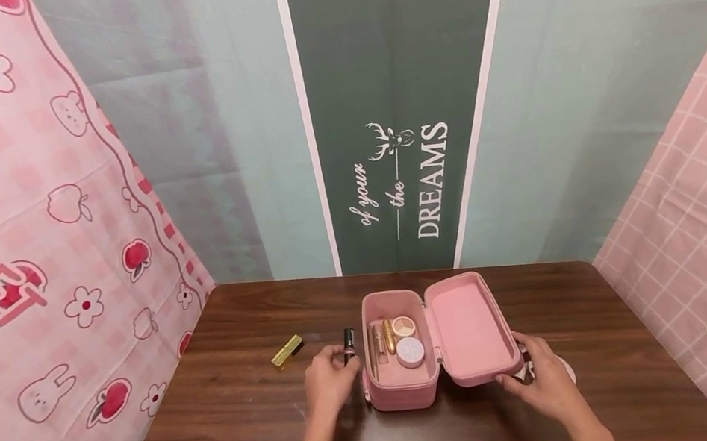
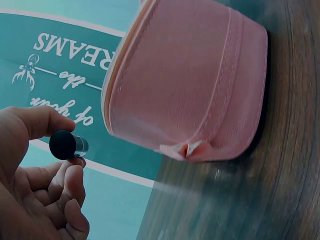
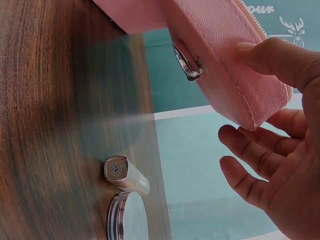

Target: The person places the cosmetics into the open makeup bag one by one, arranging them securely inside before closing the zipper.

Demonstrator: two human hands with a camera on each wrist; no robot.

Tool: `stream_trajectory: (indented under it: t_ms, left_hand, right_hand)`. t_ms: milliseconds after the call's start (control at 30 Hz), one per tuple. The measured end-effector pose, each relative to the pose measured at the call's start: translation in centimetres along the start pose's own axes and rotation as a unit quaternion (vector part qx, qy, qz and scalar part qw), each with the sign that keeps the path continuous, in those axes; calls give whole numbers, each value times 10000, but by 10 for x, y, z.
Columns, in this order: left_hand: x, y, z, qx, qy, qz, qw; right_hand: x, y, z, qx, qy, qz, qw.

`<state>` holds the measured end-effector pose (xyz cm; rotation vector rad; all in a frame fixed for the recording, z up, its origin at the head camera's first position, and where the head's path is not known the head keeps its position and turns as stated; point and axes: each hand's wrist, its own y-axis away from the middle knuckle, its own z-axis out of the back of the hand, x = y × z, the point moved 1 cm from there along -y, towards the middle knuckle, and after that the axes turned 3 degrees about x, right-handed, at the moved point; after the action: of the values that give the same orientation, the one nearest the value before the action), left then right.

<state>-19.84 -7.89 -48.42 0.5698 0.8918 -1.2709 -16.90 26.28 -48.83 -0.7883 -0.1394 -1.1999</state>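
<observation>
Left hand (image 1: 331,383): pinches black tube (image 1: 349,339) beside pink case (image 1: 406,398)
Right hand (image 1: 543,380): grips its open lid (image 1: 472,332)
Inside: makeup (image 1: 410,352)

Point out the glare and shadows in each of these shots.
Head view: soft light overall, with a dim shadow at the near foot of the pink case; left wrist view: a pale streak of glare on the wooden table, and dark shadow along the case's base; right wrist view: another pale streak across the table, plus bright glints on the silver fitting.
</observation>
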Motion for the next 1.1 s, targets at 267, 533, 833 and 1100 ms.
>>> stream_trajectory:
  t_ms: [267,533,833,1100]
  left_hand:
    - [-5,2,-5,30,55,26,10000]
    - [-13,3,-8,-17,194,235,9995]
    - [-24,-1,-20,75,217,241,9994]
    - [-26,-1,-30,-5,165,25,9999]
  right_hand:
    - [1,-1,0,-77,49,146,9999]
    - [2,-1,0,121,82,22,9999]
    - [2,-2,0,139,86,15,9999]
    - [4,-2,2,109,74,3,9999]
